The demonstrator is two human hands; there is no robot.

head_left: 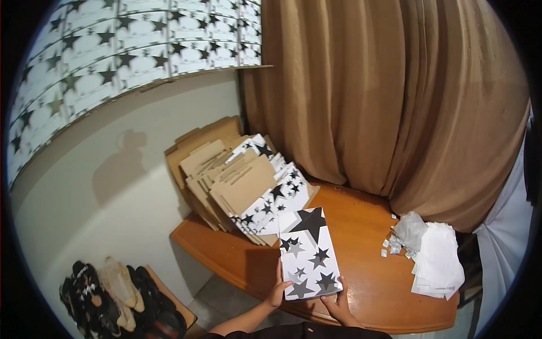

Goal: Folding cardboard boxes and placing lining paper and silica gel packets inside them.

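We see left hand [278, 292] and right hand [337, 302] both clamped on a star-printed box [309, 254] at its near edge, over the wooden table [372, 294]. Beyond it, stacked flat cardboard blanks [237, 181]; white paper pile [437, 260] right; brown curtain [395, 101] behind.

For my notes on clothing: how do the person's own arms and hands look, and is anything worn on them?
Both hands are bare: the left hand and the right hand show no gloves, rings or watch. The left forearm is bare, with no sleeve visible. A dark garment edge shows at the bottom of the picture.
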